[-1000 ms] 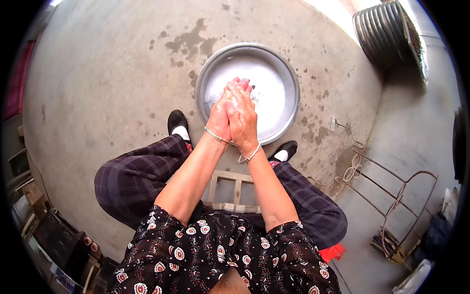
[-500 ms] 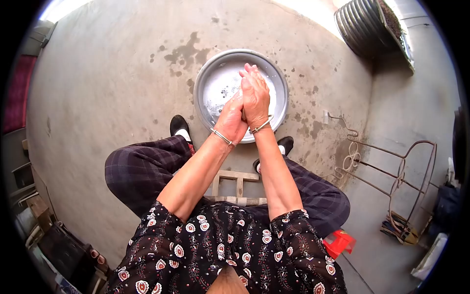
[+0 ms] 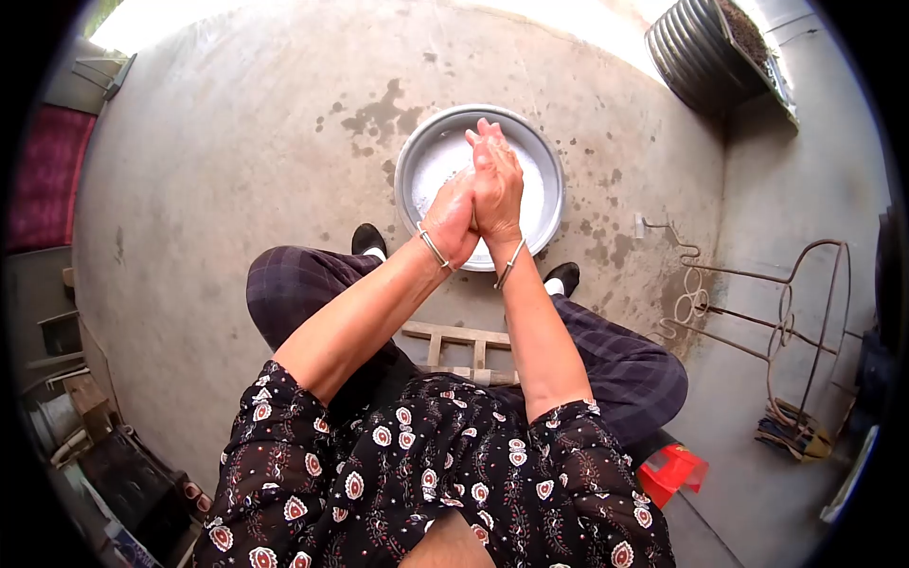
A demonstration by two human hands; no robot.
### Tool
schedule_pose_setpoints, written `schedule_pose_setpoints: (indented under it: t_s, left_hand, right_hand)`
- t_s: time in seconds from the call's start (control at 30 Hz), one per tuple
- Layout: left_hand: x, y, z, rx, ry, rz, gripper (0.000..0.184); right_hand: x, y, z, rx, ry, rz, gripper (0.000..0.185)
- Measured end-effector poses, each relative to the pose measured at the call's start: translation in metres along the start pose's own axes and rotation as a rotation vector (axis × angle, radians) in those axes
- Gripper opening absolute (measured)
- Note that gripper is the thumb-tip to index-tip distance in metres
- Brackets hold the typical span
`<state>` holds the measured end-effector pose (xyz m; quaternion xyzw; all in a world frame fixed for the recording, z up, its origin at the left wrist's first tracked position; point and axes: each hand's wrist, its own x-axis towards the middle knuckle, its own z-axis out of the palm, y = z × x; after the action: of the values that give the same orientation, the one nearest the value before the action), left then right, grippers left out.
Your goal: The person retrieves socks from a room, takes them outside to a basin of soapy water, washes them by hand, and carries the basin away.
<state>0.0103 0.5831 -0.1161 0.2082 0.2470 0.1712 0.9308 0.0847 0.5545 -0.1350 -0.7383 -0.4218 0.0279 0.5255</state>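
Observation:
A round grey metal basin point(image 3: 405, 180) rests on the floor between the feet, with whitish, sudsy-looking water inside. Above it, my left hand point(image 3: 449, 220) and my right hand point(image 3: 498, 194) press together palm to palm. The right hand lies over the left one, its fingers extended and held close together toward the far rim. Both look wet, and each wrist wears a metal bangle. Whatever may lie between the palms is hidden.
A low wooden stool point(image 3: 459, 334) is under me. Wet patches point(image 3: 383, 112) mark the concrete floor. To the right stands a bent metal rack point(image 3: 748, 275) by the wall, with a ribbed dark container point(image 3: 705, 57) behind. A red object point(image 3: 670, 471) sits beside my right leg.
The hands stay pressed together over the basin, with a slight shift in how the palms meet. The view has turned a little, so the basin appears farther right.

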Motion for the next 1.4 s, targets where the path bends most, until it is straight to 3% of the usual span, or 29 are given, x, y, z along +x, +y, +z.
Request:
schedule_pose_setpoints:
  t_s: [0.03,0.07,0.13,0.23,0.33,0.37,0.47,0.5,0.6,0.63,0.73,0.77,0.8,0.87,0.9,0.93,1.0,1.1,1.13,1.2,1.23,1.27,1.33,1.37,1.4]
  left_hand:
    - [-0.005,-0.006,0.001,0.006,-0.033,0.028,0.029]
    - [-0.005,-0.007,0.004,0.014,-0.075,0.059,0.029]
    - [0.002,0.001,0.004,0.063,0.011,-0.017,0.033]
    - [0.020,0.007,-0.017,-0.324,-0.089,0.058,0.035]
    - [0.003,-0.004,-0.008,0.021,-0.122,0.066,0.037]
    - [0.002,-0.004,-0.007,0.066,-0.081,0.033,0.036]
    - [0.009,0.011,-0.004,-0.240,-0.125,0.012,0.033]
    - [0.007,0.016,-0.003,-0.269,-0.115,0.141,0.031]
    - [0.002,0.001,-0.006,-0.084,0.012,0.042,0.032]
    - [-0.002,-0.003,-0.003,-0.064,-0.061,0.126,0.031]
    - [-0.004,0.011,0.003,-0.039,0.029,-0.024,0.032]
    - [0.003,0.014,0.001,-0.226,-0.124,0.071,0.034]
    - [0.004,0.016,-0.005,-0.266,-0.128,0.146,0.034]
    - [0.003,0.010,-0.007,-0.234,-0.163,0.034,0.031]
    - [-0.003,0.001,-0.005,-0.081,-0.026,0.019,0.029]
    - [-0.003,-0.003,-0.010,-0.060,-0.148,0.073,0.026]
    - [0.006,-0.004,-0.017,0.041,-0.133,0.072,0.033]
    - [0.013,0.012,-0.017,-0.395,-0.173,0.072,0.046]
    - [0.016,0.009,-0.025,-0.442,-0.196,0.058,0.039]
    - [-0.006,0.007,0.001,-0.041,-0.027,0.024,0.033]
    - [-0.007,0.002,0.004,-0.054,-0.118,0.137,0.029]
    - [-0.008,0.002,0.007,-0.058,-0.160,0.115,0.029]
    - [-0.007,0.014,0.010,-0.018,-0.004,-0.028,0.034]
    - [0.002,0.015,-0.001,-0.199,-0.197,0.060,0.041]
    - [0.011,0.016,-0.014,-0.274,-0.209,0.121,0.046]
  right_hand:
    - [0.010,0.034,0.000,-0.232,0.039,-0.074,0.038]
    - [0.018,0.030,-0.005,-0.246,0.088,0.009,0.038]
    - [0.003,-0.003,-0.003,0.078,0.059,0.043,0.038]
    - [-0.003,-0.012,0.001,0.030,0.008,0.014,0.039]
    - [0.014,0.009,-0.007,-0.110,-0.073,0.039,0.042]
    - [0.022,0.012,-0.007,-0.104,0.055,0.010,0.038]
    - [-0.010,-0.038,0.002,0.003,0.008,-0.012,0.040]
    - [-0.015,-0.045,0.006,0.045,-0.005,-0.019,0.039]
    - [0.000,-0.004,0.005,-0.031,-0.044,-0.030,0.037]
    - [0.012,0.002,-0.005,-0.125,-0.007,0.013,0.036]
    - [0.002,-0.025,-0.003,-0.034,-0.003,-0.048,0.038]
    - [0.003,-0.025,-0.003,-0.042,-0.015,-0.052,0.038]
    - [0.004,-0.023,-0.002,-0.049,-0.028,-0.053,0.038]
    - [0.004,-0.015,-0.002,-0.059,-0.045,-0.049,0.039]
    - [0.004,-0.010,-0.001,-0.061,-0.051,-0.043,0.040]
    - [0.017,-0.004,-0.009,-0.118,0.017,-0.047,0.039]
    - [0.015,-0.005,-0.007,-0.114,0.067,-0.035,0.039]
    - [-0.008,-0.048,-0.001,-0.004,-0.033,-0.080,0.044]
    - [-0.005,-0.041,-0.002,-0.020,-0.044,-0.077,0.042]
    - [0.004,-0.019,-0.003,-0.041,-0.052,-0.062,0.038]
    - [0.019,-0.010,-0.010,-0.099,0.007,-0.011,0.039]
    - [0.026,-0.006,-0.014,-0.115,0.059,-0.021,0.038]
    - [0.008,-0.028,-0.009,-0.073,0.006,-0.102,0.043]
    - [-0.008,-0.040,-0.001,0.072,-0.013,-0.128,0.041]
    - [-0.019,-0.063,-0.001,0.133,0.018,-0.101,0.037]
